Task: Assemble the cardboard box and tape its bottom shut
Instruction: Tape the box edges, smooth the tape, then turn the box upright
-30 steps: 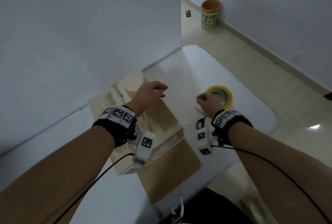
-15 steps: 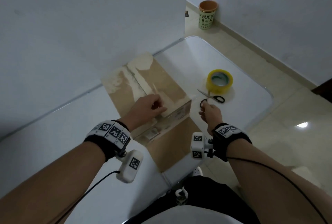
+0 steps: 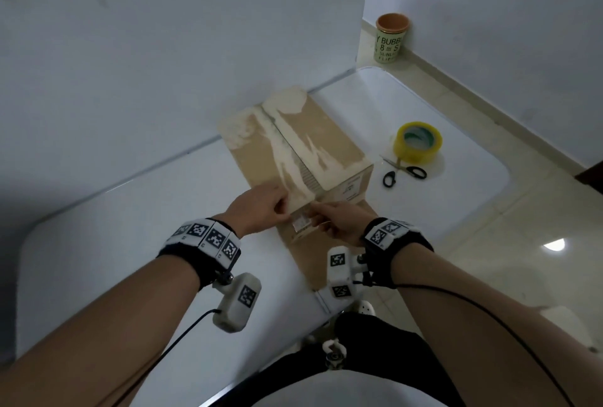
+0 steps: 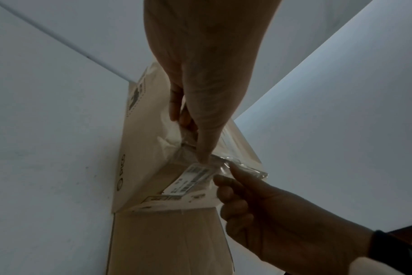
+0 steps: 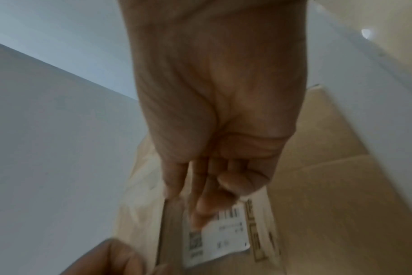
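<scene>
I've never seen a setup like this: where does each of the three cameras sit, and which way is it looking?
Head: on the person's head, looking down at the cardboard box, tape roll, scissors; both forearms show.
Left wrist: along the left hand, fingers at the box's top edge.
Right wrist: along the right hand, blurred, toward the white label.
All three share the box and both hands.

Right of the cardboard box [image 3: 306,142], your path crosses bare table [image 3: 463,197] except where tape roll [image 3: 418,142] and scissors [image 3: 404,173] lie; wall [image 3: 163,63] blocks behind.
</scene>
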Motion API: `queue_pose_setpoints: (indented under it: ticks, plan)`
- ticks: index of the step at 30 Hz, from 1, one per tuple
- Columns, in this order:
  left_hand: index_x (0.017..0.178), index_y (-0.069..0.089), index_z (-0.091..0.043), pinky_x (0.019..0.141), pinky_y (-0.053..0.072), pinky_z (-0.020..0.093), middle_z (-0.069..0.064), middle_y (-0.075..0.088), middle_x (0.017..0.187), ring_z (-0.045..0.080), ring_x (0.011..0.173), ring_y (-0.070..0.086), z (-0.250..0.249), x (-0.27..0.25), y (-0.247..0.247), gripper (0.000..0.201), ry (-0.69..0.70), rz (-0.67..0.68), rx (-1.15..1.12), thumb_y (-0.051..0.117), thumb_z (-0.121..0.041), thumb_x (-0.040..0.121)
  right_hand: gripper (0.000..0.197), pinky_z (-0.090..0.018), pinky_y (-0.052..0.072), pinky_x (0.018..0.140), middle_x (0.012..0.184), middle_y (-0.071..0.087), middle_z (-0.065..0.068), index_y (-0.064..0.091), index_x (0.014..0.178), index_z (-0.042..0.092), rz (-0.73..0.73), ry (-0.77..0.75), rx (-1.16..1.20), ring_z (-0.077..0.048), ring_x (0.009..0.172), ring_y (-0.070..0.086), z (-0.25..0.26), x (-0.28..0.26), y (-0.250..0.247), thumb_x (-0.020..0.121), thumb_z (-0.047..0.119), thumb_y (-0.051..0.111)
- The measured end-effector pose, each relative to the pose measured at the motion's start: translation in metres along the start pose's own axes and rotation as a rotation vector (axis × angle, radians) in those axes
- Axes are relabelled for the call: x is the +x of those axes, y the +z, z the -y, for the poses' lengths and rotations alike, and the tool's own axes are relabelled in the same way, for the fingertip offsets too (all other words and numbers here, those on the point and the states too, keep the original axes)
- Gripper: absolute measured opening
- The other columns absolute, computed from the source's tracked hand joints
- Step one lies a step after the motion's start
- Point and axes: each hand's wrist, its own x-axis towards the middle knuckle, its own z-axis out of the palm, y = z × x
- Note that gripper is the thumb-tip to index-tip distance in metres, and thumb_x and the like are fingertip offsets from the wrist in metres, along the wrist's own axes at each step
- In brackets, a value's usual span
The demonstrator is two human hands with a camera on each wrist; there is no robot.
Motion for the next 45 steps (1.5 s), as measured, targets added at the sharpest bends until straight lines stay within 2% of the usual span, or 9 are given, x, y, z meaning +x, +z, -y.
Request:
queue_pose_setpoints:
  ticks: [5, 8, 12, 16, 19, 25, 35, 41, 45]
  plan:
    - [0.076, 0.044, -0.022, 0.063, 0.034, 0.027, -0.005, 0.046, 0.087, 0.014, 0.077, 0.043, -0.002, 0.008, 0.003, 0.032, -0.018, 0.039, 0.088, 0.064, -0.044, 0.084, 0.022, -0.01, 0.033, 0.04, 0.058, 0.052, 0.006, 0.06, 0.082, 0.013, 0.084, 0.038, 0.133, -0.003, 0.047, 0.043, 0.009, 0.005, 0.006, 0.093, 0.031, 0.059]
    - [0.076, 0.044, -0.022, 0.062, 0.034, 0.028, -0.004, 0.048, 0.088, 0.015, 0.078, 0.045, -0.003, 0.012, 0.002, 0.03, -0.029, 0.091, 0.105, 0.064, -0.041, 0.084, 0.026, -0.009, 0.031, 0.034, 0.052, 0.053, 0.005, 0.055, 0.073, 0.012, -0.008, 0.097, 0.172, -0.001, 0.038, 0.044, 0.017, 0.01, 0.011, 0.094, 0.027, 0.059]
    - [0.074, 0.045, -0.02, 0.062, 0.036, 0.029, -0.002, 0.053, 0.088, 0.018, 0.076, 0.049, -0.004, 0.017, -0.004, 0.027, -0.036, 0.188, 0.129, 0.065, -0.036, 0.084, 0.027, -0.011, 0.031, 0.029, 0.044, 0.052, 0.005, 0.052, 0.074, 0.009, -0.004, 0.176, 0.303, -0.001, 0.031, 0.044, 0.025, 0.012, 0.003, 0.097, 0.021, 0.054]
    - [0.066, 0.042, -0.021, 0.06, 0.036, 0.028, -0.001, 0.052, 0.083, 0.018, 0.073, 0.049, -0.005, 0.022, -0.007, 0.033, -0.023, 0.247, 0.137, 0.066, -0.033, 0.084, 0.025, -0.013, 0.034, 0.029, 0.045, 0.052, 0.004, 0.054, 0.077, 0.005, -0.123, 0.152, 0.412, -0.002, 0.031, 0.044, 0.037, 0.013, -0.04, 0.095, 0.022, 0.057]
    - [0.064, 0.041, -0.022, 0.06, 0.035, 0.027, -0.002, 0.05, 0.081, 0.018, 0.073, 0.049, -0.008, 0.026, -0.01, 0.034, -0.019, 0.278, 0.147, 0.066, -0.03, 0.084, 0.029, -0.013, 0.037, 0.033, 0.047, 0.05, 0.005, 0.055, 0.075, 0.005, -0.2, 0.121, 0.366, -0.003, 0.033, 0.042, 0.042, 0.015, -0.065, 0.094, 0.027, 0.057]
    - [0.07, 0.045, -0.017, 0.063, 0.037, 0.028, 0.001, 0.051, 0.081, 0.019, 0.075, 0.048, -0.009, 0.028, -0.012, 0.028, -0.011, 0.327, 0.17, 0.066, -0.028, 0.085, 0.03, -0.014, 0.032, 0.029, 0.042, 0.048, 0.005, 0.055, 0.074, 0.006, -0.213, 0.071, 0.318, -0.002, 0.03, 0.039, 0.04, 0.013, -0.069, 0.094, 0.028, 0.059]
    - [0.065, 0.042, -0.02, 0.064, 0.039, 0.03, 0.0, 0.051, 0.081, 0.018, 0.075, 0.049, -0.012, 0.029, -0.013, 0.033, -0.038, 0.349, 0.188, 0.067, -0.028, 0.084, 0.025, -0.013, 0.035, 0.033, 0.056, 0.05, 0.003, 0.057, 0.075, 0.008, -0.237, 0.011, 0.323, -0.002, 0.036, 0.043, 0.039, 0.02, -0.091, 0.09, 0.027, 0.065]
    - [0.067, 0.042, -0.021, 0.066, 0.04, 0.028, -0.005, 0.05, 0.074, 0.017, 0.074, 0.05, -0.02, 0.036, -0.023, 0.036, -0.073, 0.48, 0.219, 0.069, -0.039, 0.084, 0.019, -0.012, 0.038, 0.037, 0.063, 0.052, -0.001, 0.062, 0.081, 0.003, -0.252, -0.07, 0.319, -0.003, 0.041, 0.046, 0.041, 0.012, -0.102, 0.091, 0.02, 0.064]
    - [0.073, 0.054, -0.015, 0.058, 0.034, 0.026, -0.002, 0.052, 0.067, 0.015, 0.061, 0.044, -0.039, 0.05, -0.034, 0.043, -0.059, 0.519, 0.173, 0.059, -0.055, 0.087, 0.019, -0.012, 0.039, 0.038, 0.065, 0.054, -0.002, 0.063, 0.083, 0.004, -0.234, -0.064, 0.26, -0.005, 0.044, 0.047, 0.044, 0.008, -0.101, 0.091, 0.022, 0.064]
